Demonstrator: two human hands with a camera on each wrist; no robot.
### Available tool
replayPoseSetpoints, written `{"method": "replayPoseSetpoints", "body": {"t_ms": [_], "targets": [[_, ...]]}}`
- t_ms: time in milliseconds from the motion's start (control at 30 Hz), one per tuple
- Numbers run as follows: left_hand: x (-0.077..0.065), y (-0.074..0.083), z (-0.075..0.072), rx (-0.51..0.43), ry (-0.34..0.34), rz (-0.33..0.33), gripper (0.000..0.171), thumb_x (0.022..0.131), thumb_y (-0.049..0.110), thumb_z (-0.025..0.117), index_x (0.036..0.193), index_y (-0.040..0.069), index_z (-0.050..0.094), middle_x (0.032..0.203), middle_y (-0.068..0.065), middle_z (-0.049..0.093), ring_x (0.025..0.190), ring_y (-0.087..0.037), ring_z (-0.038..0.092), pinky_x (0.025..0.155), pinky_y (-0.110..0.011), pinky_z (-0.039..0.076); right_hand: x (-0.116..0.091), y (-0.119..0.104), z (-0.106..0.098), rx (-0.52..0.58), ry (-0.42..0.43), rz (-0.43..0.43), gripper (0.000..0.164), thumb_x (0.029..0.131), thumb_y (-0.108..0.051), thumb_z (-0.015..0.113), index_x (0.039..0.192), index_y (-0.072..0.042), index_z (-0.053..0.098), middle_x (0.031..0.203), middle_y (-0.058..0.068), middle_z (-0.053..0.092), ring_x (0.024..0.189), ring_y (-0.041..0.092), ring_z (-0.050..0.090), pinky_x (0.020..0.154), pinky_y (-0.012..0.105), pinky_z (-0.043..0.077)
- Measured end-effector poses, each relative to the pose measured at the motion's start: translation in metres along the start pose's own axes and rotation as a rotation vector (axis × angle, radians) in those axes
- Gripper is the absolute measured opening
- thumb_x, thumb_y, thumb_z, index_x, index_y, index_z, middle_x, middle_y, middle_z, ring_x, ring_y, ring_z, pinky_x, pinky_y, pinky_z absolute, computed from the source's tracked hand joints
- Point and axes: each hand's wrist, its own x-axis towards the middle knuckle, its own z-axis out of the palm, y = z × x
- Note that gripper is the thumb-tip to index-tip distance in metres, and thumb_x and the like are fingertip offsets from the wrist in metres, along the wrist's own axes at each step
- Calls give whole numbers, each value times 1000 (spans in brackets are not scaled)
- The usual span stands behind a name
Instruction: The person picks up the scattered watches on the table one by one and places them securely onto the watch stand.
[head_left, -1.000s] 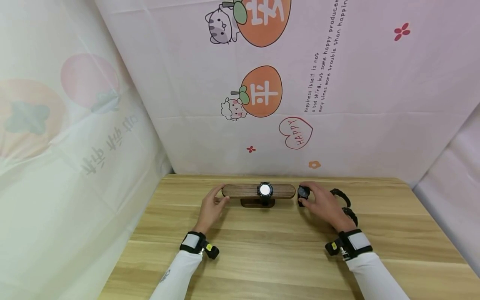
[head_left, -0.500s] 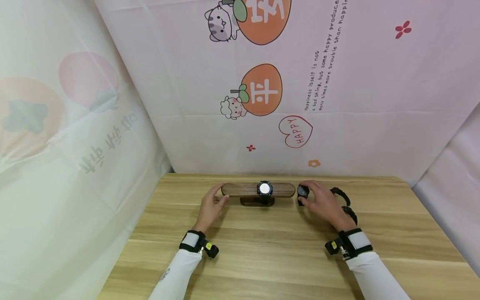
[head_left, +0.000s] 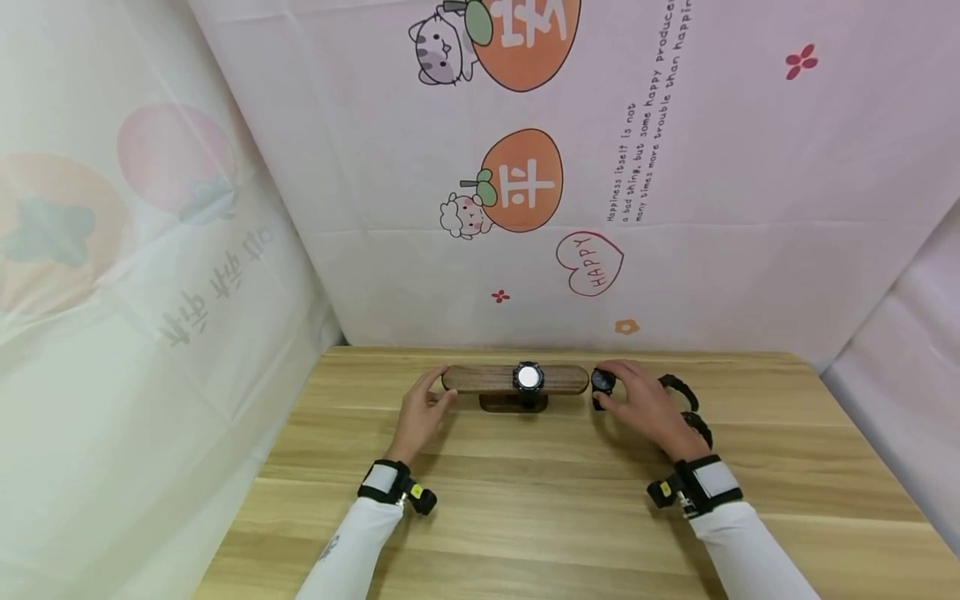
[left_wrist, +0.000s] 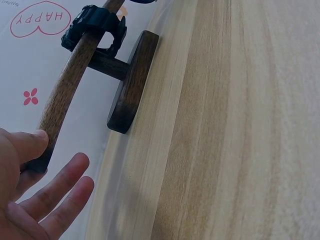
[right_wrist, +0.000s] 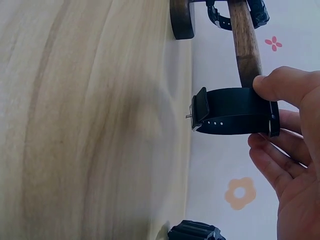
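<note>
A dark wooden watch stand [head_left: 480,381] has a long crossbar on a short post and a small base [left_wrist: 137,82]. My left hand [head_left: 420,418] pinches the bar's left end between thumb and fingers, with the other fingers spread. Near the middle of the bar hangs a black watch with a bright face [head_left: 529,377]. At the bar's right end, my right hand [head_left: 647,407] holds a second black watch [right_wrist: 232,111] by its case. Its strap is buckled into a loop, level with the bar's tip; whether the tip has entered the loop, I cannot tell.
Two more black watches, one farther back [head_left: 681,390] and one nearer [head_left: 699,427], lie on the wooden table [head_left: 525,517] to the right, partly behind my right hand. A printed white cloth [head_left: 390,283] hangs along the table's back edge.
The watch in my right hand has shifted very slightly left, toward the bar's end. My left hand keeps its hold on the stand.
</note>
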Motion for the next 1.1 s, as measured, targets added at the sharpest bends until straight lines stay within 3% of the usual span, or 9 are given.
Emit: {"method": "replayPoseSetpoints", "body": {"t_ms": [333, 1100], "targets": [[1, -2, 0, 8, 11, 22, 53, 105, 15, 70, 155, 8, 55, 158, -19, 54, 99, -34, 77, 64, -24, 58, 2, -3, -2, 1, -5, 10, 50, 94, -16, 83, 138, -2, 66, 138, 22, 66, 127, 43, 63, 101, 62, 56], [0, -2, 0, 19, 12, -2, 54, 105, 18, 70, 156, 13, 54, 160, -15, 53, 99, -30, 76, 70, -24, 58, 8, -10, 8, 12, 23, -46, 51, 91, -12, 85, 137, 0, 66, 137, 23, 67, 127, 43, 64, 104, 60, 56]]}}
